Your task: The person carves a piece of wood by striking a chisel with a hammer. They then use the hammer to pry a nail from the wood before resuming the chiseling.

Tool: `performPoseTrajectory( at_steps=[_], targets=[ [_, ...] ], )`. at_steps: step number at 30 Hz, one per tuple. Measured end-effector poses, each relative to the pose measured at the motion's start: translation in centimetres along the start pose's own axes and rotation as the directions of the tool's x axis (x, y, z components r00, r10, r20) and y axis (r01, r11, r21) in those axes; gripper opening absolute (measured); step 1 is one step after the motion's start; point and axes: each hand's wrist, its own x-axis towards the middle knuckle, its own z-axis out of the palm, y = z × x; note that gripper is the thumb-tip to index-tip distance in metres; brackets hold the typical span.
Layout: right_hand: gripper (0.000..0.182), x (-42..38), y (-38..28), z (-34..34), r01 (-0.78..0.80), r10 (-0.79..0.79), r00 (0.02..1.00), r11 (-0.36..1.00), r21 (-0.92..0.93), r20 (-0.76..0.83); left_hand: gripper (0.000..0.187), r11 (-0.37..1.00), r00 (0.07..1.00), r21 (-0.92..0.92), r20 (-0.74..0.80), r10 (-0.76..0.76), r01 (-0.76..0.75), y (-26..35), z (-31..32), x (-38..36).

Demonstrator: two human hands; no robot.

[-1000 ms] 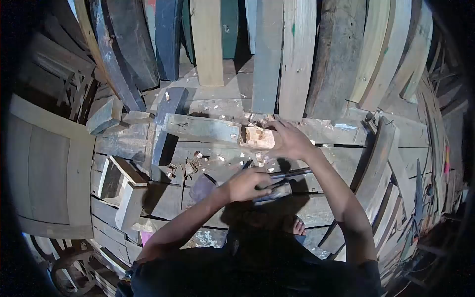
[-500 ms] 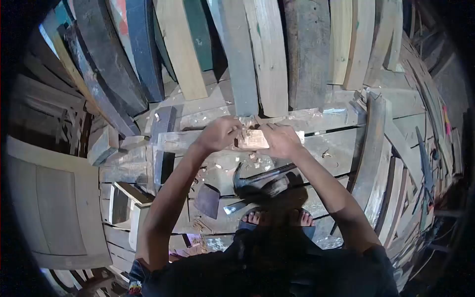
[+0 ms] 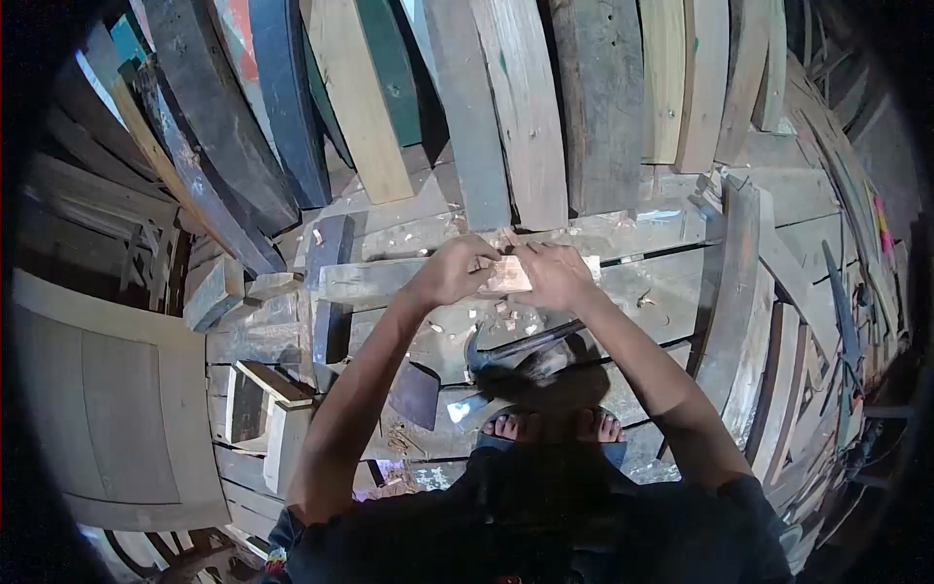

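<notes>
Observed one wooden bar (image 3: 375, 279), straight and squared, weathered grey-tan along its left length, laid crosswise above the planks (image 3: 671, 292), with the left end resting across a dark block (image 3: 333, 333). Noted a bright, orange-tinged raw patch (image 3: 508, 274) right of mid-length, distinctly paler than the dull old surface. Partly hidden on both sides of this patch; visible beyond as a pale right end (image 3: 591, 267).

Right hand (image 3: 558, 276) hides part of the timber (image 3: 509, 275). Left hand (image 3: 452, 273): fingertip contact unclear. Upright boards (image 3: 530, 107) cut off by top edge.
</notes>
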Motion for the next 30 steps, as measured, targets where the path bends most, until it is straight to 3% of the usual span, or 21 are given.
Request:
performPoseTrajectory(
  at_steps=[7, 14, 15, 16, 17, 19, 22, 26, 30],
  targets=[
    [0.073, -0.2, -0.9, -0.6, -0.062, 0.066, 0.995, 0.997, -0.049, 0.074, 0.018, 1.000, 1.000, -0.011, 0.020, -0.010, 0.011, 0.1, -0.4, 0.2],
    [0.073, -1.0, -1.1, -0.4, -0.036, 0.038, 0.999, 0.997, -0.070, 0.019, 0.029, 0.983, 0.984, 0.073, 0.070, 0.163, -0.168, -0.1, -0.4, -0.8],
    [0.072, -1.0, -1.1, -0.3, -0.046, 0.049, 0.998, 0.996, -0.070, 0.042, 0.028, 0.997, 0.991, 0.015, 0.107, 0.077, -0.079, 0.0, -0.7, -0.9],
    [0.072, -0.8, -1.1, -0.2, -0.055, 0.059, 0.996, 0.996, -0.069, 0.064, 0.027, 0.996, 0.991, 0.026, 0.100, 0.085, -0.088, -0.1, -0.8, -1.0],
    [0.071, -1.1, -0.8, 0.2, -0.010, 0.009, 1.000, 0.999, -0.047, -0.022, 0.026, 0.995, 0.991, 0.037, 0.091, 0.094, -0.098, -0.3, -0.7, -1.0],
    [0.072, -0.9, -0.8, -0.1, -0.025, 0.025, 1.000, 0.998, -0.050, 0.010, 0.020, 0.994, 0.995, 0.055, 0.050, 0.092, -0.094, 0.2, -0.7, -0.8],
    [0.075, -0.9, -1.3, -0.3, -0.039, 0.040, 0.999, 0.997, -0.070, 0.014, 0.019, 0.997, 0.992, -0.061, 0.118, -0.045, 0.053, -0.1, -1.3, -0.1],
    [0.077, -1.0, -1.5, -0.9, -0.044, 0.045, 0.999, 0.997, -0.061, 0.021, 0.018, 0.998, 0.997, 0.056, 0.082, 0.007, -0.012, -0.3, -1.4, 0.0],
    [0.078, -1.0, -1.1, -0.3, -0.037, 0.042, 0.998, 0.996, -0.084, 0.052, 0.026, 0.999, 0.997, 0.043, 0.066, -0.033, 0.030, 0.3, -1.3, -0.7]
  ],
)
